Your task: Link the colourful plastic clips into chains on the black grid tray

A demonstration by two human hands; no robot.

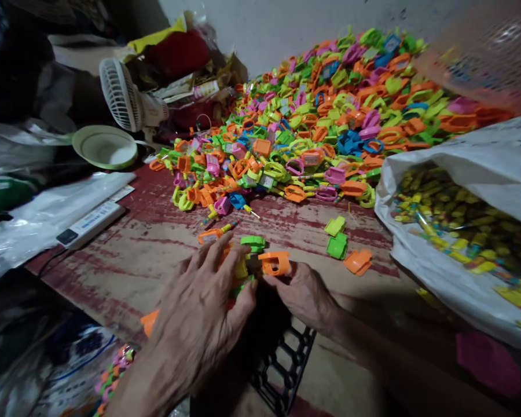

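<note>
Two hands: left hand [200, 307] grasping small plastic bits, right hand [301, 292] pinching orange piece [274, 263].
Feel: light, stiff, likely slippery; take by edges.

No text is reading clearly anywhere; the white device [90, 223] at the floor's left edge is showing print too small to read.

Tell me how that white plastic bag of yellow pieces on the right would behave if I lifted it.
The white bag looks thin and crumpled, so it would probably sag. Its mouth gapes, so yellow pieces could spill. It bulges, so it is likely heavyish.
</note>
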